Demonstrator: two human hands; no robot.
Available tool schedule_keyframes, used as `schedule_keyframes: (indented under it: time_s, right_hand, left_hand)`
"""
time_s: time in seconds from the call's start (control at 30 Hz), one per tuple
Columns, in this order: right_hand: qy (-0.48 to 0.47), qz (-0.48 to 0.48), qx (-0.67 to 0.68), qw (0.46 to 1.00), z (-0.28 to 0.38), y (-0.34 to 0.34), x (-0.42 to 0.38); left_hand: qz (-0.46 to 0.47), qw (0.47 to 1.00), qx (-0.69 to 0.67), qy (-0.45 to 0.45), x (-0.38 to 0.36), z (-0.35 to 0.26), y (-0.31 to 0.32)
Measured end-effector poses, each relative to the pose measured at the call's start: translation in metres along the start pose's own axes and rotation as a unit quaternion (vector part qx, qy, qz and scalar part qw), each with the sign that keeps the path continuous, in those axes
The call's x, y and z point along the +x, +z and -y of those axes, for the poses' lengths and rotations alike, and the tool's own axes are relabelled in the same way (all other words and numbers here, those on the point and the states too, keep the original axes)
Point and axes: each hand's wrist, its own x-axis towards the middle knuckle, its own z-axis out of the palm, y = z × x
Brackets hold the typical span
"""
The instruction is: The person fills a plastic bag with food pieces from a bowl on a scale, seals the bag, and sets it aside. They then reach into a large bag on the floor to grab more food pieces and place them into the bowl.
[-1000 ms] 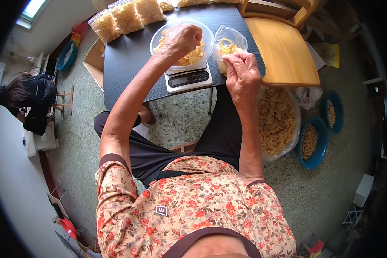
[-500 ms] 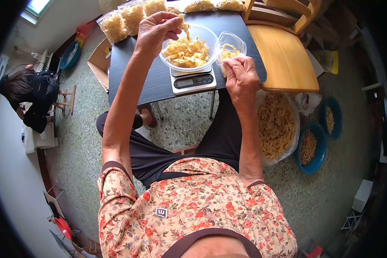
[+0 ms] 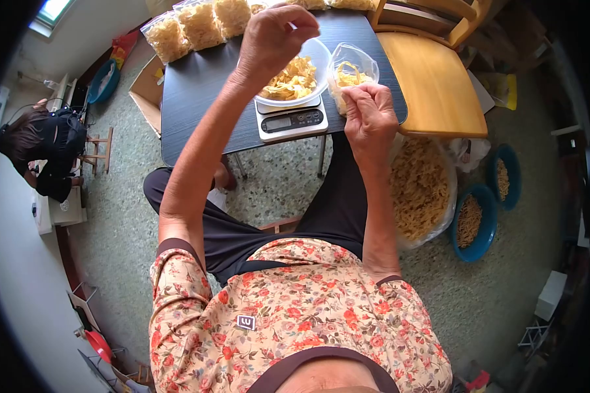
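My left hand (image 3: 276, 44) is raised over the near-left part of a translucent white bowl (image 3: 326, 64). Its fingers are drawn together, and anything between them is hidden. Pale yellow dried strips (image 3: 296, 80) fill part of the bowl, which stands on a white digital scale (image 3: 291, 126). My right hand (image 3: 372, 116) pinches the near edge of a clear plastic bag (image 3: 367, 60), holding it beside the bowl. Its mouth is open, and some yellow strips (image 3: 351, 78) show inside.
Filled clear bags (image 3: 199, 26) line the far edge of the dark table (image 3: 200, 108). A wooden chair (image 3: 432, 85) adjoins its right side. Below are a large bag of dried strips (image 3: 421, 190) and blue basins (image 3: 475, 223). Another person (image 3: 42, 147) sits at far left.
My left hand has moved right and slightly up across the bowl. The strip that dangled from its fingers is no longer visible. My right hand stays at the bag.
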Motion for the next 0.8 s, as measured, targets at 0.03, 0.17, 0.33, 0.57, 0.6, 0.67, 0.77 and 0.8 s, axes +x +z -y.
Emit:
schedule_keyframes:
  time_s: [0.03,0.17,0.33,0.57,0.6,0.67,0.77,0.8]
  right_hand:
    - [0.003,-0.007,0.002,1.0,-0.001,-0.001,0.001]
    - [0.008,-0.017,0.005,1.0,-0.005,0.0,0.0]
    - [0.003,-0.014,-0.007,1.0,-0.001,-0.003,0.002]
    - [0.006,-0.01,-0.009,1.0,-0.002,-0.003,0.001]
    - [0.004,-0.009,-0.01,1.0,-0.001,-0.004,0.001]
    - [0.002,-0.008,-0.013,1.0,0.0,-0.004,0.001]
    - [0.0,-0.004,-0.018,1.0,0.003,-0.004,0.001]
    - [0.001,-0.002,-0.016,1.0,0.003,-0.004,0.001]
  left_hand:
    - [0.061,0.997,0.052,-0.023,0.001,0.001,-0.01]
    - [0.256,0.964,0.063,-0.035,-0.011,0.02,-0.02]
    - [0.378,0.92,0.105,-0.008,-0.028,0.011,-0.017]
    - [0.353,0.929,0.106,0.027,-0.035,0.027,-0.003]
    - [0.348,0.932,0.096,0.015,-0.035,0.028,-0.002]
    - [0.343,0.935,0.087,0.004,-0.034,0.03,-0.003]
    - [0.325,0.943,0.056,-0.053,-0.029,0.03,-0.01]
    - [0.299,0.951,0.042,-0.06,-0.028,0.032,-0.013]
